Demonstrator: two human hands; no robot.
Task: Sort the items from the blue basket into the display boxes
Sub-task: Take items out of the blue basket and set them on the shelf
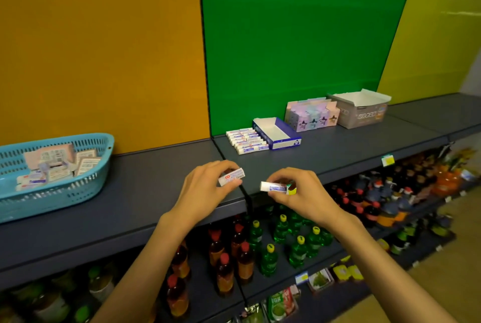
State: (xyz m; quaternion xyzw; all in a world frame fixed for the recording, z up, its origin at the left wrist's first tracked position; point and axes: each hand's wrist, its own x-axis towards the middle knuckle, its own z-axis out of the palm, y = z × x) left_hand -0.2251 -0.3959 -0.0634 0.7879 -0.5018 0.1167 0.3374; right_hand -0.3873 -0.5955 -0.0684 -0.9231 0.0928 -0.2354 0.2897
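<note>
Holding one small packet in each hand, the person stands at a dark grey metal shelf (156,192) backed by orange and green panels. The left hand (205,184) pinches a small white rectangular packet with a red label (231,177) between thumb and curled fingers, and the right hand (299,192) pinches a similar white packet with blue print and a green-and-yellow end (277,187) the same way; the two packets sit near each other above the shelf's front edge, not touching. Taking the blue and white open cardboard display box (277,134) as the mark: it rests at the back of the shelf against the green panel, beyond the hands, and its white inside shows bare. Touching its left side lies a neat row of white packets with blue and red print (247,141), stacked flat on the shelf. Just right of the box stands a pale pink and lilac cardboard display box with star pictures (311,115), and further right again a grey open-topped cardboard box (360,110) with its flaps up. Well to the left of the blue and white box, at the shelf's far end, sits the light blue perforated plastic basket (65,187), which holds a jumble of pale pink and white packets (52,164). Below the shelf, lower racks carry green plastic bottles with yellow caps (296,244) and brown bottles with red caps (226,257).
</note>
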